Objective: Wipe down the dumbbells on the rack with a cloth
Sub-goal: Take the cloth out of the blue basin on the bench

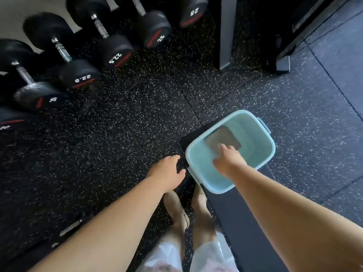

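**Desk:** Where's the cloth?

**Operator:** From my feed, the flat grey cloth (pixel 222 137) lies at the bottom of the pale blue rectangular plastic tub (pixel 255 130). The tub sits on the end of a black padded bench (pixel 241 216).

**Desk:** And the hands?

**Operator:** The right hand (pixel 228 160) is down inside the tub, its forefinger stretched onto the near edge of the cloth. The other fingers are hidden and blurred, so I can't tell whether it has hold of anything. The left hand (pixel 167 171) hangs just beside the tub's near left corner, fingers loosely bent and apart, holding nothing. I can't tell whether it touches the rim.

**Desk:** The weights?

**Operator:** The black round-headed dumbbells with chrome handles (pixel 78 73) stand in a slanting row at my upper left, well apart from the tub. I read 20, 22.5 and 25 on their ends. Black speckled rubber flooring (pixel 127 114) lies between.
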`<move>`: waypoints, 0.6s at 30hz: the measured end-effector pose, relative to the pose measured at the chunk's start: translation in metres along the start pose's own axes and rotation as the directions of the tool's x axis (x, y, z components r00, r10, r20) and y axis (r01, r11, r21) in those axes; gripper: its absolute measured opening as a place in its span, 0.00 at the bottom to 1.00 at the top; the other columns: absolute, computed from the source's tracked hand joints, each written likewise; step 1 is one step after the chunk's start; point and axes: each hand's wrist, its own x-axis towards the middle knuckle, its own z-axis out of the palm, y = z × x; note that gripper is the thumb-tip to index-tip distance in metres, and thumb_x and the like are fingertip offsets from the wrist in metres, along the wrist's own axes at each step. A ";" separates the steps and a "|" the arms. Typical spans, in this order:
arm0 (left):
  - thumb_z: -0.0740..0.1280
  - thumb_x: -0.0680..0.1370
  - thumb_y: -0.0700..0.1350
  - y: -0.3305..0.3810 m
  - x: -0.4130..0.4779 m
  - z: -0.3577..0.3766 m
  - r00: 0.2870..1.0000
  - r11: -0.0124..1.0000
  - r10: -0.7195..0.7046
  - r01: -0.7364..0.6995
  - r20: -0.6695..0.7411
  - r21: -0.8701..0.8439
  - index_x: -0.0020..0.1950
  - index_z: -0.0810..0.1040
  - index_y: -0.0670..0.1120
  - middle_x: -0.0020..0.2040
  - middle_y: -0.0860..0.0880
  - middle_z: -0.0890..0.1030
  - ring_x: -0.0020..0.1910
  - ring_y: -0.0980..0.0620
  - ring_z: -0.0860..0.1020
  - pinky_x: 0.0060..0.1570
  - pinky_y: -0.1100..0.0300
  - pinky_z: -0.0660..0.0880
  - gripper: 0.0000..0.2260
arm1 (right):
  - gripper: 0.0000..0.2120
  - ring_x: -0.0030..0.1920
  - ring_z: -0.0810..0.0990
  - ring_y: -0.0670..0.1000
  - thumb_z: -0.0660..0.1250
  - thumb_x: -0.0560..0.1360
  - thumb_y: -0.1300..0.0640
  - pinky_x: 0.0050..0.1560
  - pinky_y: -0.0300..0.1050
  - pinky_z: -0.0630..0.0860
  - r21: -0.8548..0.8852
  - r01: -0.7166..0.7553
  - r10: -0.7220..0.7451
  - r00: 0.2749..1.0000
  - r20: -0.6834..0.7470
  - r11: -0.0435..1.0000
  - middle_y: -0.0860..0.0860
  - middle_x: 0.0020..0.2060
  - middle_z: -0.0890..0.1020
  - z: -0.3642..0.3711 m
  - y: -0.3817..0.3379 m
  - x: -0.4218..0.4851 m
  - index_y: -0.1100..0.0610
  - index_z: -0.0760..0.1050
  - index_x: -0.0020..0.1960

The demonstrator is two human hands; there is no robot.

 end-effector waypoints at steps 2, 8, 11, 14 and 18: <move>0.62 0.84 0.58 0.001 0.024 0.010 0.999 1.000 -0.026 0.026 0.038 -0.007 0.82 0.62 0.50 0.78 0.49 0.69 0.75 0.45 0.70 0.72 0.44 0.70 0.29 | 0.31 0.71 0.66 0.60 0.64 0.77 0.50 0.63 0.56 0.75 0.015 -0.038 0.039 0.998 -0.041 0.999 0.56 0.70 0.67 0.005 0.003 0.025 0.48 0.60 0.79; 0.64 0.82 0.57 -0.008 0.075 0.035 0.994 0.998 -0.064 0.063 0.086 0.020 0.79 0.67 0.53 0.73 0.49 0.74 0.70 0.44 0.75 0.67 0.43 0.74 0.26 | 0.38 0.75 0.58 0.64 0.70 0.76 0.40 0.67 0.60 0.72 -0.145 -0.021 0.001 0.991 -0.131 0.989 0.59 0.77 0.55 0.037 0.007 0.079 0.45 0.55 0.79; 0.65 0.81 0.57 -0.012 0.087 0.044 0.991 0.997 -0.073 0.070 0.113 0.022 0.76 0.69 0.54 0.70 0.48 0.76 0.67 0.43 0.76 0.65 0.43 0.76 0.23 | 0.35 0.73 0.59 0.65 0.69 0.76 0.52 0.66 0.61 0.72 -0.176 -0.019 -0.010 0.987 -0.162 0.984 0.60 0.74 0.56 0.043 0.012 0.092 0.44 0.57 0.78; 0.65 0.82 0.57 -0.015 0.089 0.048 0.988 0.996 -0.092 0.090 0.124 0.027 0.78 0.68 0.53 0.73 0.47 0.74 0.69 0.42 0.75 0.67 0.43 0.75 0.25 | 0.29 0.70 0.66 0.64 0.65 0.74 0.60 0.62 0.59 0.74 -0.177 0.028 -0.057 0.985 -0.161 0.984 0.58 0.69 0.64 0.034 0.020 0.101 0.45 0.65 0.72; 0.63 0.83 0.56 -0.016 0.080 0.039 0.990 0.994 -0.091 0.085 0.103 0.062 0.80 0.66 0.51 0.75 0.47 0.73 0.72 0.44 0.73 0.68 0.42 0.74 0.26 | 0.15 0.63 0.75 0.61 0.63 0.78 0.53 0.57 0.52 0.78 -0.232 0.109 -0.128 0.989 -0.070 0.967 0.55 0.64 0.73 0.009 0.023 0.100 0.48 0.73 0.64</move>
